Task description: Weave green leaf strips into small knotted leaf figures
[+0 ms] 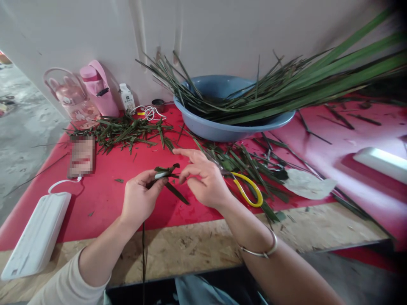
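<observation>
My left hand (141, 195) pinches a small folded piece of green leaf (165, 170) between thumb and fingers. Strips stick out from it, one pointing down to the right, and thin strands hang below the hand. Something pale shows at my left fingertips; what it is cannot be made out. Just to the right hovers my right hand (206, 180), its fingers apart and the index finger stretched out. Scissors with yellow handles (249, 190) lie beside my right wrist, their blades partly hidden. Cut leaf strips (244, 163) are scattered behind them.
A blue basin (219, 131) full of long leaves (286, 93) stands at the back. Back left are a leaf pile (124, 131), bottles (103, 93) and a white cable (151, 112). A phone (82, 156) is wired to a white power bank (38, 235) on the red tabletop (108, 203).
</observation>
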Tool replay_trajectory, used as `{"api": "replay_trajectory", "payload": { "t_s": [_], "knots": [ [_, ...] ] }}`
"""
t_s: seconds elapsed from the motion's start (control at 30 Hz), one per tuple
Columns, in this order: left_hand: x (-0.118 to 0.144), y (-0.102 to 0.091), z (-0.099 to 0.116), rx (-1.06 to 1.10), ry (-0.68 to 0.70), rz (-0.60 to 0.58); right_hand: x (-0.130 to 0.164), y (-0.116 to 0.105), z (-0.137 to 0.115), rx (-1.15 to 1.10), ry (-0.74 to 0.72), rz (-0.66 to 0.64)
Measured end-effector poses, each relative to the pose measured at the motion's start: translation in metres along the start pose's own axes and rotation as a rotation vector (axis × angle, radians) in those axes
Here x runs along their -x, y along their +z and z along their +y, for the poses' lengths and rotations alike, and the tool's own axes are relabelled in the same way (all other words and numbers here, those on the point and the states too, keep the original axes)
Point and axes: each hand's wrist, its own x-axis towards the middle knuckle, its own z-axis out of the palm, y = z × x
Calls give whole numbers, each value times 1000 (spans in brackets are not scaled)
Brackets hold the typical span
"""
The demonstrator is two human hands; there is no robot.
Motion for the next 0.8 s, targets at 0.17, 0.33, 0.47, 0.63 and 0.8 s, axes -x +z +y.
{"api": "replay_trajectory", "payload": {
  "t_s": [0.17, 0.33, 0.47, 0.63, 0.8],
  "knots": [
    [3, 0, -6, -174, 112, 37, -1, 1, -5, -125, 68, 181],
    [6, -2, -14, -262, 222, 54, -1, 10, -6, 35, -50, 26],
    [7, -2, -15, -228, 201, 17, -1, 11, -4, 101, -93, -58],
    [8, 0, -10, -145, 159, 17, 1, 12, -6, 175, -45, 10],
    [8, 7, -1, 92, 1, 49, 3, 20, -11, 47, 112, 194]
  ]
}}
